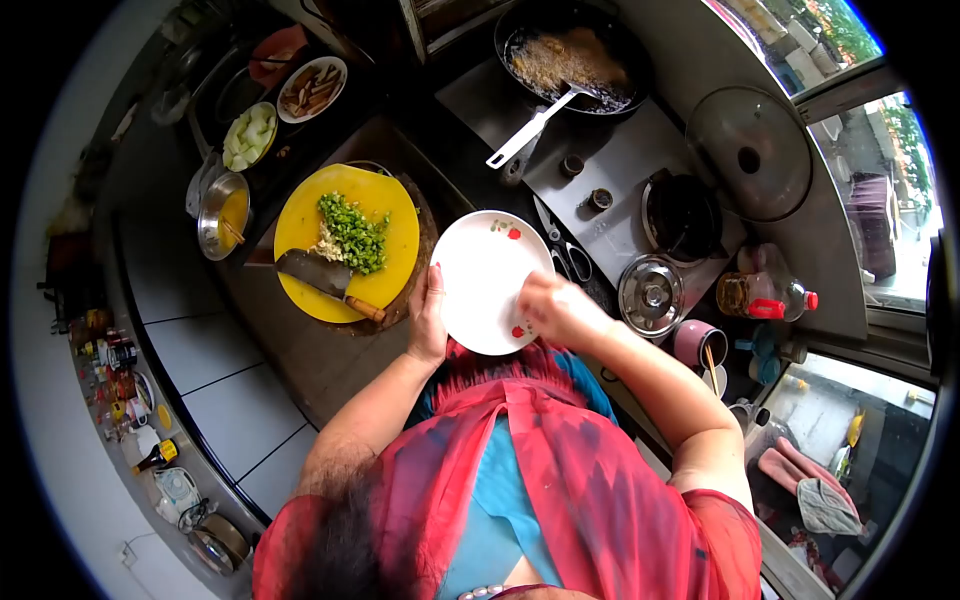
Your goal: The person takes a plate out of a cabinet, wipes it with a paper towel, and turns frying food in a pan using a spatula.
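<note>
1. Both hands are at a round white ceramic plate with red-and-green floral marks (pixel 487 285), held in front of the body. Left hand (pixel 429 325) grips its left edge, thumb on the rim; right hand (pixel 568 312), blurred, is curled at the right side, and I cannot tell whether it grips or wipes.
2. Just left of the plate, a round yellow chopping board (pixel 388 205) sits on a thick brown wooden block (pixel 425 222). On the board are a heap of chopped green pieces (pixel 353 236), a few pale minced bits (pixel 326 244) beside it, and a dark-bladed cleaver with a wooden handle (pixel 365 309).
3. Just right of the plate lie black-handled metal scissors (pixel 577 262); beyond them is a round glass lid with a metal rim (pixel 651 296).
4. Farther left stand a shiny metal bowl of yellow liquid (pixel 209 218), a dish of pale green pieces (pixel 250 138) and a white oval plate of brown strips (pixel 312 90).
5. Farthest ahead, a black wok (pixel 639 65) holds bubbling, brownish food, a white-handled metal spatula (pixel 525 136) leaning over its rim.
</note>
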Motion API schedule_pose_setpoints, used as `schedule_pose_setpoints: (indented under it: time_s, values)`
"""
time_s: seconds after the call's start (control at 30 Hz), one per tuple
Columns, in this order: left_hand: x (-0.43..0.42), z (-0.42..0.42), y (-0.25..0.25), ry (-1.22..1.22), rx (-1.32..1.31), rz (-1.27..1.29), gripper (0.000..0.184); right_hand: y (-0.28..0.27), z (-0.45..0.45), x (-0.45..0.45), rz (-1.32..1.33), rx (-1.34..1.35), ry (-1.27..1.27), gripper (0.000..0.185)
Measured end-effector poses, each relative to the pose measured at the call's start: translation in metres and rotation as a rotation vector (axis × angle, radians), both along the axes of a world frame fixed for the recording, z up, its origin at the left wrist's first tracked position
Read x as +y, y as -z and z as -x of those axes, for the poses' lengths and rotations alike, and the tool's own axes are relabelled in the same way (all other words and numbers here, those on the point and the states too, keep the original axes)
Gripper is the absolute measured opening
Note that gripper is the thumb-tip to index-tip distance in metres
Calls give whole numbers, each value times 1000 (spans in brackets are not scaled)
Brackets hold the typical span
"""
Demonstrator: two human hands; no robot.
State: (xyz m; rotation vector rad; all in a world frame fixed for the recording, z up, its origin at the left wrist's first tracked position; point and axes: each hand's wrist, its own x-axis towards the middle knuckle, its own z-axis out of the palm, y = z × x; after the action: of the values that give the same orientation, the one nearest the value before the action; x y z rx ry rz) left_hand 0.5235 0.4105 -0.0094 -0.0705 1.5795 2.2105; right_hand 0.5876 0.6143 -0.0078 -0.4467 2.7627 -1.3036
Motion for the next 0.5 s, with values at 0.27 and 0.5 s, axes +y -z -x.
schedule_pose_setpoints:
  time_s: [0.27, 0.5]
  values:
    - [8, -7, 3, 136, 34, 94, 46, -5, 32, -56, 345, 144, 145, 14]
    - [20, -21, 10, 21, -6, 136, 45, 22, -31, 8, 203, -84, -229, 8]
